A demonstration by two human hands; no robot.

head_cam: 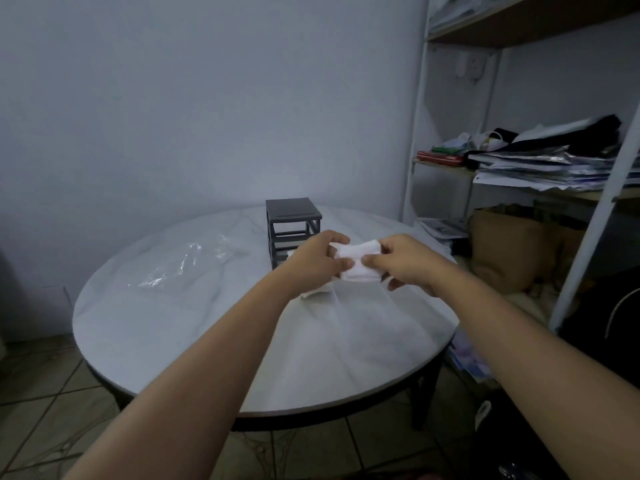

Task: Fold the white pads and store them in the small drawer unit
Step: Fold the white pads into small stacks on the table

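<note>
Both of my hands hold one white pad in the air above the round table. My left hand pinches its left end and my right hand pinches its right end. The pad is bunched between them. Just behind my hands stands the small dark grey drawer unit, its lower part hidden by my left hand. More white pad material lies on the table under my left wrist.
A crumpled clear plastic bag lies on the left part of the table. To the right stands a white shelf rack with stacked papers. A brown paper bag sits beneath it. The floor is tiled.
</note>
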